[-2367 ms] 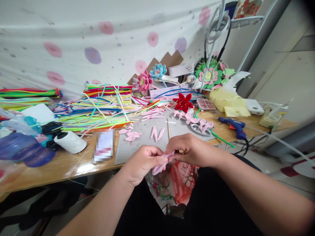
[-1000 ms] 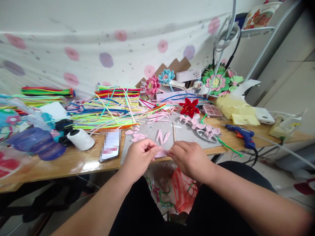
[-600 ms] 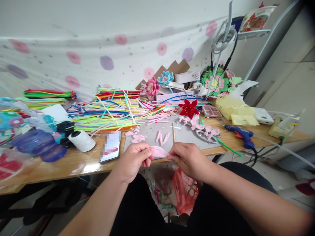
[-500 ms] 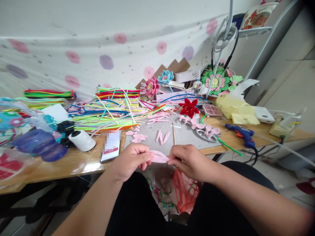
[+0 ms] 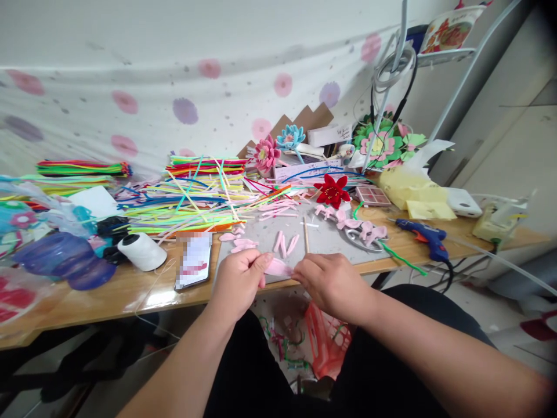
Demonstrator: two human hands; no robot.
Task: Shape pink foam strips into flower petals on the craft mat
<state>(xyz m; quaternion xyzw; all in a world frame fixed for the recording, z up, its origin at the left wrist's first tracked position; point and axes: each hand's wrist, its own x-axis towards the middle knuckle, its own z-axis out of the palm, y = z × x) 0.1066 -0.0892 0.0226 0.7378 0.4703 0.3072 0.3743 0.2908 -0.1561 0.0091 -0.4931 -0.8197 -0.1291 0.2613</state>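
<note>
Between my two hands a pale pink pipe-cleaner petal (image 5: 278, 267) is stretched above the table's front edge. My left hand (image 5: 242, 281) pinches its left end between thumb and fingers. The fingers of my right hand (image 5: 333, 285) are closed on its right end. Just beyond, on the grey mat (image 5: 264, 237), lie short pink pipe-cleaner pieces (image 5: 286, 244), a thin stick (image 5: 306, 235) and more pink petals (image 5: 243, 244). To the right, a row of curled pink petals (image 5: 351, 223) lies near a green stem.
Bundles of coloured pipe cleaners (image 5: 187, 197) cover the back left. A phone (image 5: 194, 261), a thread spool (image 5: 141, 251) and a purple object (image 5: 67, 259) stand at left. A red flower (image 5: 331, 191) and a blue glue gun (image 5: 422, 237) lie right. A red basket (image 5: 324, 342) is below.
The petal's loop had a visible gap and now looks narrower and flatter. Both hands have shifted slightly; the left has come up and its fingers have turned. The view has moved a little.
</note>
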